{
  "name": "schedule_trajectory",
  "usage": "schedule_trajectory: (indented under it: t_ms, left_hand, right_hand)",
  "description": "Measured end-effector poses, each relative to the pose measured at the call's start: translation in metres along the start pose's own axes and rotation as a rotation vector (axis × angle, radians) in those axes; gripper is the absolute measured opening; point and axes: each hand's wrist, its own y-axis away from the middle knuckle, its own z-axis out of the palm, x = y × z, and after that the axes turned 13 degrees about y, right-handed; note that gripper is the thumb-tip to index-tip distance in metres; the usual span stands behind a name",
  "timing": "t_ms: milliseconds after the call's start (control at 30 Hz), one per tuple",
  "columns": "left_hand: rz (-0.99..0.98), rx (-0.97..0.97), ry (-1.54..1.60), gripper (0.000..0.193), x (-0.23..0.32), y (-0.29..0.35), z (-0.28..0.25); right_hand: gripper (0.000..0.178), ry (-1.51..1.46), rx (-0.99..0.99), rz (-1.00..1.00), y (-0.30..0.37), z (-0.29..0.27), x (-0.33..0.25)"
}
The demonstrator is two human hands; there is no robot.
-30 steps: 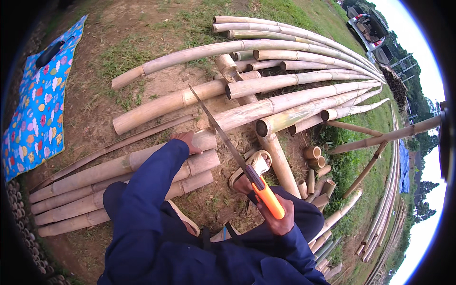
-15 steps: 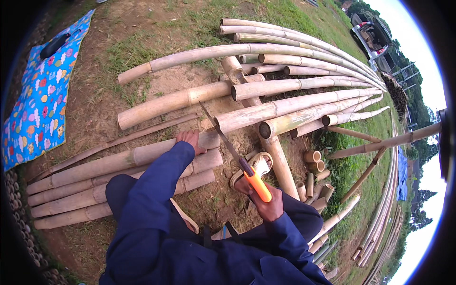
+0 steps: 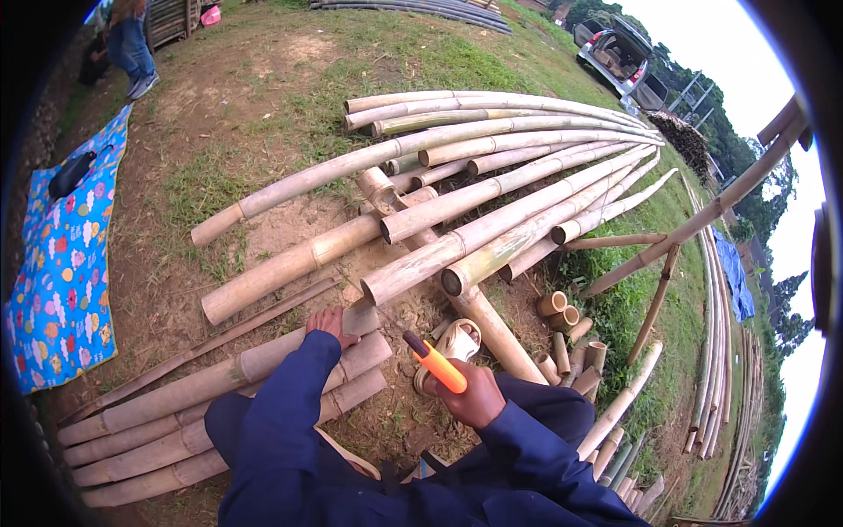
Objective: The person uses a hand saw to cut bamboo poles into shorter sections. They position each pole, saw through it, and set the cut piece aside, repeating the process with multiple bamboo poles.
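My left hand (image 3: pixel 332 327) presses on the top bamboo pole (image 3: pixel 268 356) of a short stack at my left, fingers curled over it near its cut end. In my right hand (image 3: pixel 474 397) is a hand saw (image 3: pixel 442 367), gripped by its orange handle. Its blade, thin and hard to make out, points away from me toward the end of that pole; I cannot tell if it touches. Under the top pole lie several more cut poles (image 3: pixel 184 443). My sandalled foot (image 3: pixel 458 341) is just beyond the saw.
Long bamboo poles (image 3: pixel 492 189) fan out ahead, propped on a crosswise pole (image 3: pixel 496 329). Short bamboo pieces (image 3: pixel 562 312) stand at the right, below a pole frame (image 3: pixel 694 233). A patterned blue mat (image 3: pixel 66 290) lies left, near a person's legs (image 3: pixel 132 53). A vehicle (image 3: pixel 619 57) is parked far off.
The view has tilted up, bringing a person's legs in at the far left. The saw has swung lower, its blade now seen nearly edge-on. My left hand stays on the pole.
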Motion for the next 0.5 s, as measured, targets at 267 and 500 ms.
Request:
schedule_trajectory:
  t_ms: [267,500]
  left_hand:
    - [0.004,0.047,0.002,0.087,-0.018,0.005,-0.001]
    - [-0.014,0.014,-0.031,0.089,-0.013,0.003,-0.002]
  right_hand:
    - [0.019,-0.076,-0.194,-0.064,0.0,-0.032,0.003]
    - [0.018,-0.044,-0.153,-0.036,-0.032,0.023,0.004]
